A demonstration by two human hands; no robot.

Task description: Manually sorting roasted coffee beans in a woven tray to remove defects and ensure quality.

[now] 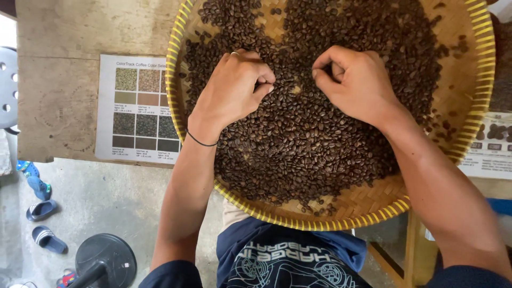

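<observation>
Here, left hand (234,85) curled, thumb and fingertips pinched together over dark roasted coffee beans (304,144); whether a bean sits in the pinch, cannot tell. Right hand (352,80) just beside it, likewise pinched. Beans spread around and under both hands in a round woven bamboo tray with yellow rim (298,218). Picking looks midway; no sorted pile visible. Left of the tray, a printed colour chart sheet (140,109) on the wooden table (58,80).

Two bare arms come up from the bottom of the frame and bend in toward the middle. The left hand (234,88) sits left of the middle, curled into a loose fist with its thumb tucked by the fingers, and a thin dark band rings its wrist. The right hand (352,80) sits right of the middle, fingers bent and pinched close to the thumb.
</observation>
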